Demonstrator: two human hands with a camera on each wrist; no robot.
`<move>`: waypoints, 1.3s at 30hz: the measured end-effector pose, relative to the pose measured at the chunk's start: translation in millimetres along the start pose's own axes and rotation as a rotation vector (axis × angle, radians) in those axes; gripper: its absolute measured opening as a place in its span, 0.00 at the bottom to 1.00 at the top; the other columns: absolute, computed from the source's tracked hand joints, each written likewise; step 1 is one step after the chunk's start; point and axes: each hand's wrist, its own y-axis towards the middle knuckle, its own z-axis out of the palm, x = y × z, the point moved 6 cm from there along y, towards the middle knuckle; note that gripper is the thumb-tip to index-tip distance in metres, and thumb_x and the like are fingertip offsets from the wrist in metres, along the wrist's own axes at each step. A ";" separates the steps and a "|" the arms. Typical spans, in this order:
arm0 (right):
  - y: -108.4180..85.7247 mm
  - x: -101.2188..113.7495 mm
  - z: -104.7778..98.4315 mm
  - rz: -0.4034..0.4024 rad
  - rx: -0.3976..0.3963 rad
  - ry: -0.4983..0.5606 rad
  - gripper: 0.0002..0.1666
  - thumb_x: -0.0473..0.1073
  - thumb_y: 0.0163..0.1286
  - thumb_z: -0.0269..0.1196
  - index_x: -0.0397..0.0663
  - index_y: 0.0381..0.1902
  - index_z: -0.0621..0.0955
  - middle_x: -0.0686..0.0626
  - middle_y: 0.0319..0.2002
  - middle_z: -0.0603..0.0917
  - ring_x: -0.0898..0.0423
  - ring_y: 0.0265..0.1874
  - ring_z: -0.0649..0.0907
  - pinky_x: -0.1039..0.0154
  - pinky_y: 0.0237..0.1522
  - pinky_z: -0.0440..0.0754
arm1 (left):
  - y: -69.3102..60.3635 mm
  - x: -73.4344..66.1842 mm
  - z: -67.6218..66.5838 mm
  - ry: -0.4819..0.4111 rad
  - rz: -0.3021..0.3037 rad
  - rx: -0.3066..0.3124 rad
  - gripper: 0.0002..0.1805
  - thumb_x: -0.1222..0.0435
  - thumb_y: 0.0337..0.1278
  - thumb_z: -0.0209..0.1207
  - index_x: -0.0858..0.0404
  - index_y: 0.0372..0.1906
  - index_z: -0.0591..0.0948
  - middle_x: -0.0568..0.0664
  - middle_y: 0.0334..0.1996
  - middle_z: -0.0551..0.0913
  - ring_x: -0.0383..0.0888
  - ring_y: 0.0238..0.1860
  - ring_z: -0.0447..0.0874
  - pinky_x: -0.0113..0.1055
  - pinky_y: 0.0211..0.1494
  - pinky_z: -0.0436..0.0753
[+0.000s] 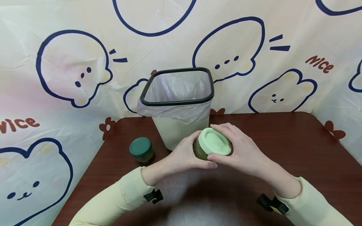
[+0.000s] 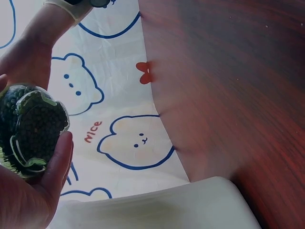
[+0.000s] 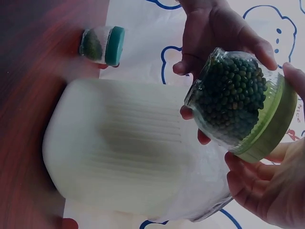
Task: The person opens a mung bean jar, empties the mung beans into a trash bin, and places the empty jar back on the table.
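Observation:
A clear ribbed jar (image 3: 231, 90) of dark green beans is held off the table between both hands, tilted, its pale green lid (image 1: 215, 142) facing up toward the head camera. My left hand (image 1: 185, 153) grips the jar's body from the left, thumb along the near side. From the right, my right hand (image 1: 240, 149) holds the lid end, fingers over the far edge and thumb in front. In the left wrist view the jar's base (image 2: 40, 129) shows, packed with beans. A smaller jar (image 1: 142, 149) with a dark green lid stands on the table, left of my left hand.
Just behind the hands stands a cream waste bin (image 1: 181, 127) with a black rim (image 1: 176, 103) and a translucent lilac liner (image 1: 195, 111). The dark red-brown table (image 1: 285, 144) ends at a sheet (image 1: 169, 50) printed with cartoon figures, hanging behind and at the sides.

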 end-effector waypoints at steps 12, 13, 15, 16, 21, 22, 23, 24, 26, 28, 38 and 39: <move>-7.6 -11.0 -4.8 0.021 0.019 0.071 0.45 0.56 0.54 0.75 0.54 0.68 0.70 0.58 0.55 0.74 0.59 0.53 0.73 0.50 0.49 0.75 | 0.0 -1.7 -0.4 -0.037 0.010 0.003 0.43 0.59 0.35 0.78 0.57 0.62 0.70 0.41 0.48 0.78 0.38 0.48 0.76 0.36 0.50 0.78; -8.1 -11.5 -5.3 0.020 0.021 0.070 0.45 0.56 0.54 0.75 0.55 0.68 0.70 0.58 0.55 0.74 0.59 0.53 0.73 0.51 0.49 0.75 | 0.2 -2.1 -0.4 -0.035 0.014 0.003 0.43 0.59 0.35 0.78 0.58 0.62 0.70 0.41 0.49 0.78 0.38 0.48 0.76 0.37 0.51 0.78; -9.1 -12.3 -6.1 0.023 0.029 0.060 0.46 0.57 0.54 0.74 0.57 0.68 0.69 0.58 0.56 0.74 0.59 0.53 0.73 0.50 0.49 0.75 | 0.3 -2.8 -0.2 -0.033 0.019 0.005 0.44 0.59 0.35 0.78 0.58 0.63 0.70 0.41 0.50 0.78 0.38 0.49 0.76 0.37 0.51 0.77; -9.5 -12.4 -6.5 0.024 0.037 0.052 0.47 0.58 0.54 0.74 0.57 0.69 0.69 0.58 0.56 0.74 0.59 0.53 0.73 0.50 0.48 0.76 | 0.3 -3.1 0.0 -0.033 0.022 0.006 0.44 0.59 0.35 0.78 0.58 0.63 0.69 0.42 0.50 0.78 0.38 0.49 0.76 0.37 0.51 0.77; -9.8 -10.3 -7.2 0.033 0.078 0.023 0.52 0.63 0.53 0.72 0.60 0.72 0.64 0.59 0.59 0.71 0.60 0.53 0.73 0.50 0.48 0.77 | -1.0 -4.0 1.1 -0.035 0.020 0.009 0.44 0.59 0.36 0.77 0.59 0.64 0.69 0.42 0.51 0.77 0.38 0.49 0.76 0.37 0.52 0.77; -9.2 -9.1 -7.5 0.027 0.080 0.020 0.53 0.64 0.53 0.73 0.60 0.72 0.63 0.59 0.60 0.71 0.60 0.54 0.73 0.51 0.48 0.77 | -1.2 -4.0 1.5 -0.035 0.019 0.012 0.44 0.60 0.36 0.77 0.59 0.64 0.69 0.42 0.51 0.77 0.39 0.49 0.76 0.37 0.52 0.77; -8.3 -7.8 -7.6 0.023 0.079 0.016 0.54 0.64 0.52 0.72 0.60 0.72 0.63 0.60 0.60 0.70 0.60 0.54 0.73 0.51 0.48 0.77 | -1.3 -4.0 1.8 -0.034 0.017 0.013 0.45 0.59 0.36 0.77 0.59 0.64 0.69 0.42 0.51 0.77 0.39 0.49 0.76 0.37 0.52 0.77; -7.2 -6.3 -8.2 0.017 0.075 0.011 0.54 0.64 0.52 0.73 0.60 0.72 0.62 0.60 0.60 0.70 0.60 0.53 0.73 0.52 0.48 0.77 | -1.3 -3.8 2.0 -0.032 0.013 0.015 0.45 0.59 0.36 0.77 0.59 0.64 0.69 0.42 0.51 0.77 0.39 0.49 0.76 0.37 0.52 0.77; -4.5 -2.7 -9.9 0.002 0.062 -0.008 0.54 0.64 0.52 0.73 0.59 0.72 0.63 0.58 0.61 0.70 0.60 0.53 0.73 0.52 0.46 0.77 | -1.2 -4.1 2.4 -0.032 0.006 0.019 0.45 0.59 0.36 0.77 0.58 0.64 0.69 0.41 0.51 0.77 0.38 0.49 0.76 0.37 0.51 0.77; -1.4 0.9 -11.0 -0.007 0.051 -0.042 0.53 0.64 0.52 0.72 0.57 0.71 0.64 0.56 0.61 0.71 0.59 0.52 0.73 0.53 0.44 0.77 | -1.0 -3.6 2.7 -0.031 -0.008 0.020 0.44 0.59 0.36 0.78 0.58 0.64 0.69 0.41 0.51 0.77 0.38 0.49 0.76 0.37 0.50 0.78; 8.5 6.9 -6.7 0.063 0.042 -0.225 0.45 0.72 0.53 0.66 0.54 0.63 0.72 0.54 0.51 0.75 0.59 0.41 0.74 0.59 0.33 0.76 | 0.1 -3.1 2.5 0.009 -0.023 0.008 0.45 0.57 0.34 0.78 0.56 0.63 0.69 0.41 0.50 0.77 0.38 0.48 0.76 0.37 0.49 0.78; 8.0 6.8 -6.5 0.062 0.035 -0.227 0.44 0.72 0.53 0.67 0.55 0.61 0.74 0.55 0.49 0.75 0.59 0.40 0.74 0.59 0.33 0.76 | 0.2 -3.2 2.5 0.014 -0.024 0.008 0.45 0.57 0.34 0.78 0.56 0.63 0.69 0.40 0.50 0.77 0.38 0.48 0.76 0.36 0.49 0.78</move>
